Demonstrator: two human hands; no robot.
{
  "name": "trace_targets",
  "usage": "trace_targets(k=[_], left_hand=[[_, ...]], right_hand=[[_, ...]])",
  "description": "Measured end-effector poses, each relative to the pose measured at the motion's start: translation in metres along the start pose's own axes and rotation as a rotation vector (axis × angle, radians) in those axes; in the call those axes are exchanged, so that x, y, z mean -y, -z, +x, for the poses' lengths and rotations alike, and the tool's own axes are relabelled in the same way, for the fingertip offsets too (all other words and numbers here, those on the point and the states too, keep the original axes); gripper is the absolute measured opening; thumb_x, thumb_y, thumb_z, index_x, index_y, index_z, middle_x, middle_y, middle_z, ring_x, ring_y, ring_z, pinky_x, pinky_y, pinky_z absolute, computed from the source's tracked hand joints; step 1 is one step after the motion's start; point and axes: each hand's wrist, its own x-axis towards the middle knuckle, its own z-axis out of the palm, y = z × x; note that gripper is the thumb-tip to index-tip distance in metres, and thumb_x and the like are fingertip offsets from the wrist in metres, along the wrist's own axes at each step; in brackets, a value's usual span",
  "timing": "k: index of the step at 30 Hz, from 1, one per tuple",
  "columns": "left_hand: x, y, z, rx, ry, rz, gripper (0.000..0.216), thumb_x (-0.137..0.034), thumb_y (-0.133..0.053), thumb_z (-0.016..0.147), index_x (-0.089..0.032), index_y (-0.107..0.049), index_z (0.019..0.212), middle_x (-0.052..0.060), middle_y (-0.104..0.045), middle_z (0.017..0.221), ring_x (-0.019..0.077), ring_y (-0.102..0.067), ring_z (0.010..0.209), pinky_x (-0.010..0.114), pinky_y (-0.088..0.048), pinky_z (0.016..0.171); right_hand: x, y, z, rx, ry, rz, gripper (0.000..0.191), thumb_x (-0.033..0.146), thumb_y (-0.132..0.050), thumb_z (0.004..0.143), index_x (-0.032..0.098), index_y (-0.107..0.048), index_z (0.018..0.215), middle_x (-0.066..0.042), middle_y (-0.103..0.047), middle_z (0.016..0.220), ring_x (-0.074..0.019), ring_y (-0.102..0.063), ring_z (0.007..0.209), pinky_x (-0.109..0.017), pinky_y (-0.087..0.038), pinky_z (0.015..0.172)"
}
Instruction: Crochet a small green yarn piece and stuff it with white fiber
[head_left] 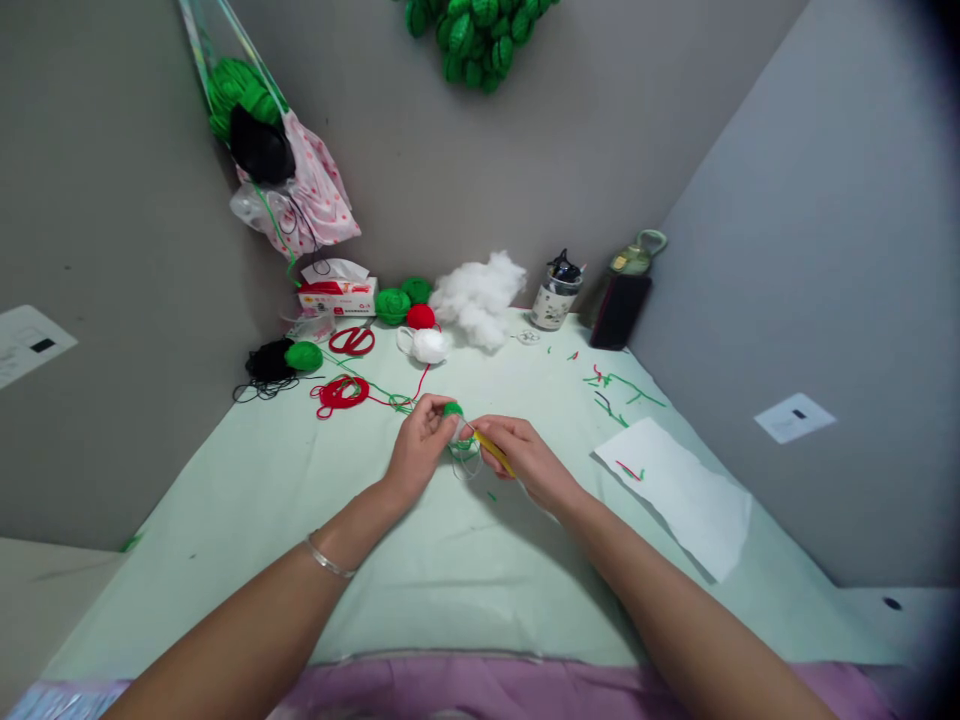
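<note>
My left hand (425, 443) is closed around a small green and white crochet piece (453, 410) near the middle of the table. In my right hand (525, 455) is a crochet hook with a yellow handle (495, 452), its thin tip pointing at the piece. Loose white and green yarn (466, 455) hangs in loops between and below the two hands. A red strand runs from behind my left hand toward the white yarn ball (429, 346). The stitches under my fingers are too small to make out.
Red-handled scissors (352, 341), a red yarn coil (345, 393) and black yarn (268, 362) lie left. White stuffing (480, 300), green yarn balls (393, 306), a tissue box (339, 296), a pen jar (556, 300) and a phone (621, 312) stand behind. White paper (679, 498) lies right.
</note>
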Motion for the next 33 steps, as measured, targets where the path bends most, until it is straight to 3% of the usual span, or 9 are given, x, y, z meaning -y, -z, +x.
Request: trace_targets(k=[5,9,13,17,21,23,25,30,33], left_hand=[[0.002,-0.001,-0.001,0.0,-0.002,0.004,0.026,-0.033,-0.068,0.082,-0.019,-0.058,0.101,0.0,-0.063,0.087,0.0158,-0.062,0.079,0.029,-0.049,0.076],[0.003,-0.002,-0.001,0.011,-0.003,0.024,0.025,-0.032,-0.067,0.081,-0.02,-0.058,0.1,0.0,-0.063,0.087,0.0155,-0.062,0.077,0.028,-0.049,0.073],[0.001,-0.002,0.0,0.03,-0.004,0.056,0.019,-0.031,-0.065,0.083,-0.02,-0.058,0.096,-0.001,-0.063,0.081,0.0151,-0.062,0.073,0.028,-0.049,0.072],[-0.002,-0.002,0.003,0.04,-0.016,0.091,0.01,-0.028,-0.061,0.084,-0.02,-0.059,0.09,-0.003,-0.061,0.073,0.0146,-0.06,0.069,0.026,-0.048,0.068],[0.0,0.0,0.003,0.043,-0.057,0.12,0.007,-0.023,-0.057,0.083,-0.02,-0.059,0.089,-0.003,-0.061,0.077,0.0141,-0.059,0.069,0.025,-0.048,0.067],[0.003,0.001,0.002,0.052,-0.08,0.134,0.008,-0.022,-0.057,0.084,-0.021,-0.06,0.092,-0.002,-0.062,0.079,0.0147,-0.061,0.071,0.026,-0.049,0.068],[0.006,0.003,0.001,0.059,-0.099,0.149,0.011,-0.023,-0.057,0.086,-0.021,-0.06,0.097,-0.002,-0.064,0.081,0.0149,-0.062,0.07,0.027,-0.05,0.069],[0.009,0.004,-0.001,0.023,-0.167,0.196,0.023,-0.024,-0.055,0.092,-0.022,-0.062,0.114,0.003,-0.069,0.098,0.0176,-0.066,0.085,0.031,-0.051,0.081],[0.007,0.005,-0.001,0.004,-0.205,0.229,0.023,-0.023,-0.055,0.093,-0.023,-0.063,0.115,0.005,-0.071,0.108,0.0195,-0.066,0.098,0.033,-0.05,0.091]], right_hand=[[0.0,0.003,0.003,0.014,-0.055,0.037,0.021,0.036,-0.073,0.081,0.015,-0.07,0.083,0.008,-0.042,0.055,-0.0062,-0.031,0.05,-0.022,-0.023,0.048],[0.0,0.004,0.003,0.084,-0.087,0.092,0.021,0.038,-0.07,0.082,0.017,-0.066,0.084,0.006,-0.051,0.056,-0.0062,-0.028,0.045,-0.024,-0.02,0.045],[0.002,-0.003,-0.001,0.069,-0.051,0.09,0.02,0.036,-0.066,0.084,0.017,-0.066,0.089,0.01,-0.04,0.045,-0.0072,-0.022,0.043,-0.025,-0.016,0.045],[0.004,-0.016,-0.011,-0.052,0.094,-0.176,0.017,0.034,-0.059,0.089,0.018,-0.063,0.088,0.009,-0.04,0.05,-0.0088,-0.028,0.047,-0.025,-0.019,0.048],[0.0,-0.027,-0.02,-0.133,0.303,-0.599,0.015,0.03,-0.051,0.093,0.019,-0.06,0.089,0.007,-0.039,0.057,-0.0105,-0.032,0.053,-0.027,-0.023,0.056],[0.0,-0.028,-0.021,-0.14,0.352,-0.7,0.012,0.026,-0.051,0.092,0.019,-0.06,0.09,0.007,-0.042,0.059,-0.0107,-0.032,0.054,-0.028,-0.024,0.058],[0.001,-0.027,-0.018,-0.098,0.308,-0.622,0.011,0.026,-0.053,0.091,0.019,-0.061,0.092,0.007,-0.042,0.058,-0.0108,-0.033,0.053,-0.028,-0.023,0.057],[0.005,-0.009,-0.003,0.234,-0.081,0.162,0.023,0.034,-0.059,0.09,0.016,-0.067,0.103,0.012,-0.03,0.047,-0.0084,-0.016,0.044,-0.023,-0.017,0.045],[0.005,0.003,0.0,0.356,-0.174,0.382,0.026,0.031,-0.065,0.091,0.013,-0.07,0.108,0.012,-0.03,0.048,-0.0069,-0.011,0.045,-0.021,-0.013,0.043]])
